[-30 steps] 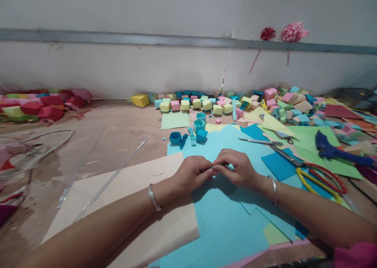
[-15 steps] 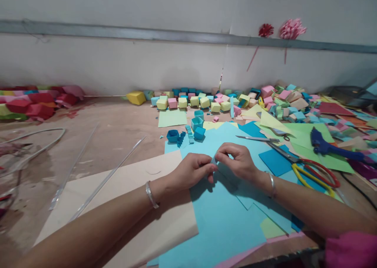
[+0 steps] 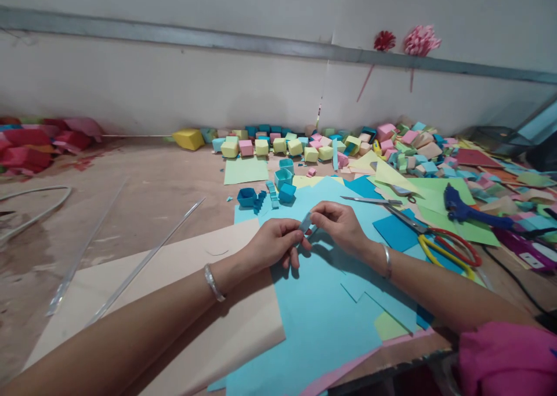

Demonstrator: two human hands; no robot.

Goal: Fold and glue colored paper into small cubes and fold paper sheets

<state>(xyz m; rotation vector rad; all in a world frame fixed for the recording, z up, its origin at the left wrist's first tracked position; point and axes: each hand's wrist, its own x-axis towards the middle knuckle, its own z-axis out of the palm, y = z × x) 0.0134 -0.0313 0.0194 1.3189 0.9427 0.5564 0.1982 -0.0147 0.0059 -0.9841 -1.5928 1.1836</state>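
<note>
My left hand (image 3: 274, 244) and my right hand (image 3: 340, 225) meet over a big light blue paper sheet (image 3: 322, 320). Between their pinched fingertips they hold a small light blue paper strip (image 3: 306, 222), tilted and lifted a little off the sheet. Both wrists wear a silver bangle. Just beyond the hands lie small folded blue paper boxes (image 3: 285, 187) and a pleated blue strip (image 3: 260, 201).
Scissors with red and yellow handles (image 3: 448, 248) and a blue glue gun (image 3: 467, 211) lie to the right on green paper. A row of coloured paper cubes (image 3: 278, 146) lines the wall. Clear plastic strips (image 3: 143, 262) cross the wooden table at left, over a cream sheet (image 3: 174, 303).
Both hands have lifted slightly off the sheet and the small blue strip now shows between the fingertips. The camera has drifted so the scene sits further left.
</note>
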